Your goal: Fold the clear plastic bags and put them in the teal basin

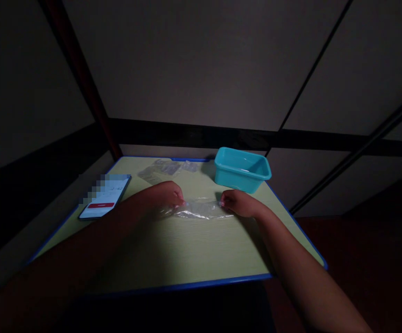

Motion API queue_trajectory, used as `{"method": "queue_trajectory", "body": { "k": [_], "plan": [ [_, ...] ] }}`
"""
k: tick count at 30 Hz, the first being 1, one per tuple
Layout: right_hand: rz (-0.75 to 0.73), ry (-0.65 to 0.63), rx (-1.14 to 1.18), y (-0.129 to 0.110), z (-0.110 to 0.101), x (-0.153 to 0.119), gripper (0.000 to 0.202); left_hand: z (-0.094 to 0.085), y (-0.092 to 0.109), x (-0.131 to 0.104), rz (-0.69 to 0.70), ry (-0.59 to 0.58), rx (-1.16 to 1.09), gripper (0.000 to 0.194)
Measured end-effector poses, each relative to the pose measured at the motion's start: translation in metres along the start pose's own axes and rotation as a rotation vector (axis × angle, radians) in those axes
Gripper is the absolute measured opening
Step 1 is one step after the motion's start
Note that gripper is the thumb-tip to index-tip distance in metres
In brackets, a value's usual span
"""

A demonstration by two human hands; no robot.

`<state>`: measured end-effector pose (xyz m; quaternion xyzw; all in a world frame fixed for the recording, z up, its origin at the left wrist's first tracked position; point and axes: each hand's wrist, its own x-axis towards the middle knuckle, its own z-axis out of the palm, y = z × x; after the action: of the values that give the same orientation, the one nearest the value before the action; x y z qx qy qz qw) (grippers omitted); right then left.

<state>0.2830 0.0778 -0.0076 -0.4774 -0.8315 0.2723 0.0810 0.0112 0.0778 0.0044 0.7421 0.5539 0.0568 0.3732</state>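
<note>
A clear plastic bag is stretched sideways just over the middle of the table. My left hand pinches its left part, with the fingers closed on the film. At the other side, my right hand is closed on the bag's right part between thumb and fingers. Some of the plastic shows below and beside my left hand. Farther back, several flat clear plastic bags lie on the table near its rear edge.
A turquoise plastic basin stands at the back right of the pale table, which has a blue rim. A phone with a lit screen lies at the left. Behind are panelled walls.
</note>
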Motion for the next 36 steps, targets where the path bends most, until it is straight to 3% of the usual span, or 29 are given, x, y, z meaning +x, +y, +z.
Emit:
{"method": "queue_trajectory", "body": {
  "k": [11,19,24,36],
  "plan": [
    [0.021,0.109,-0.178,-0.009,-0.002,-0.003,0.021,0.009,0.000,-0.001,0.162,0.187,0.114,0.027],
    [0.030,0.087,-0.172,-0.004,-0.001,-0.001,0.013,0.020,-0.008,0.002,0.319,0.288,0.028,0.026],
    [0.051,0.100,-0.154,-0.002,-0.002,-0.001,0.011,0.026,-0.017,0.006,0.282,0.258,-0.123,0.029],
    [0.039,0.083,-0.076,0.001,-0.003,-0.003,0.010,0.018,-0.013,0.003,0.191,0.105,-0.072,0.027]
  ]
}}
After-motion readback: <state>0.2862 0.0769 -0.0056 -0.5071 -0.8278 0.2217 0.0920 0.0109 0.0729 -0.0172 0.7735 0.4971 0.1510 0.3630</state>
